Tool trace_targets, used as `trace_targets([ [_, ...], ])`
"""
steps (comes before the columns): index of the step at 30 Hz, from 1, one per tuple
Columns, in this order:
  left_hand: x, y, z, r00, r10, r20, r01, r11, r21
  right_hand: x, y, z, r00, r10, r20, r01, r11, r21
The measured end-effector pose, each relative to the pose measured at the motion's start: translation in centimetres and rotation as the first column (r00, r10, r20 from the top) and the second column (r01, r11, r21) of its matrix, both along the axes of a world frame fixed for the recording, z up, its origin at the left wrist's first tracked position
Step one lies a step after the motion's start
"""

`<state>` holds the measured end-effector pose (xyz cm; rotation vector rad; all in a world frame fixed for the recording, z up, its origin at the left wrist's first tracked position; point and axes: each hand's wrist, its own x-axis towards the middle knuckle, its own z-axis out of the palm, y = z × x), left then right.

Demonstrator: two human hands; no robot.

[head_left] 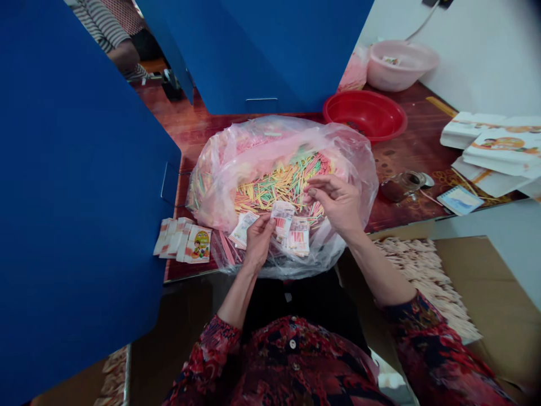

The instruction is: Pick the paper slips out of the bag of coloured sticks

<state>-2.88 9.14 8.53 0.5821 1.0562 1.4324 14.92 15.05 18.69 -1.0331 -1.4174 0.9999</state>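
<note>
My left hand pinches a small printed paper packet between thumb and fingers, at the near side of a clear plastic bag. Thin pink, yellow and green sticks lie in a heap inside the open bag. Over the right part of that heap, my right hand is half curled, thumb and fingertips close together; whatever they may hold is too small to make out. Beside the held packet rest more printed packets, and others lie left of it, partly behind my left hand.
Blue partitions rise left and behind. Stacked small boxes lie left. A red basin, pink basin, glass jar, notepad and white printed packaging are right. An open carton stands below. A co-worker's arm shows far left.
</note>
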Motion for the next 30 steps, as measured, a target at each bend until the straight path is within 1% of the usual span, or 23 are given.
trace_targets([
  [3,0.1,-0.2,0.6,1.0,-0.012,0.003,0.012,1.0,0.0,-1.2,-0.4,0.1,0.997,-0.079,-0.023,0.08,0.996,0.033],
  [7,0.3,-0.4,1.4,0.999,-0.031,0.037,0.031,1.0,-0.004,-2.5,-0.6,-0.3,0.986,-0.161,-0.037,0.164,0.982,0.091],
  [9,0.3,-0.5,1.7,0.997,-0.027,0.078,0.027,1.0,0.0,-2.5,-0.5,-0.5,0.977,-0.199,-0.076,0.206,0.972,0.11],
  [11,0.2,-0.6,1.9,0.993,-0.016,0.117,0.016,1.0,0.006,-2.2,-0.3,-0.9,0.968,-0.217,-0.123,0.228,0.97,0.087],
  [12,0.2,-0.6,1.9,0.992,-0.013,0.129,0.012,1.0,0.005,-1.9,-0.2,-1.2,0.968,-0.205,-0.144,0.214,0.976,0.048],
  [14,0.2,-0.7,2.0,0.989,-0.013,0.147,0.015,1.0,-0.008,-1.4,0.0,-1.9,0.975,-0.136,-0.174,0.123,0.989,-0.084],
  [16,0.2,-0.8,2.1,0.988,-0.023,0.155,0.026,0.999,-0.018,-1.3,-0.2,-2.6,0.984,-0.051,-0.169,0.011,0.974,-0.228],
  [18,0.3,-1.0,2.1,0.99,-0.047,0.134,0.048,0.999,-0.004,-1.5,-0.7,-3.0,0.995,0.011,-0.104,-0.042,0.955,-0.293],
  [21,0.6,-1.3,2.1,0.994,-0.09,0.063,0.089,0.996,0.027,-2.2,-1.8,-3.2,0.992,0.12,0.033,-0.108,0.962,-0.251],
  [23,0.8,-1.5,2.2,0.994,-0.106,0.018,0.105,0.994,0.021,-2.6,-2.3,-3.2,0.981,0.178,0.078,-0.157,0.961,-0.226],
  [26,0.9,-1.8,2.3,0.995,-0.096,-0.039,0.096,0.995,-0.012,-2.9,-2.7,-3.4,0.983,0.171,0.066,-0.151,0.96,-0.238],
  [30,1.0,-2.2,2.2,0.993,-0.118,-0.014,0.118,0.992,-0.035,-2.7,-2.9,-4.0,0.98,0.198,0.039,-0.182,0.951,-0.25],
])
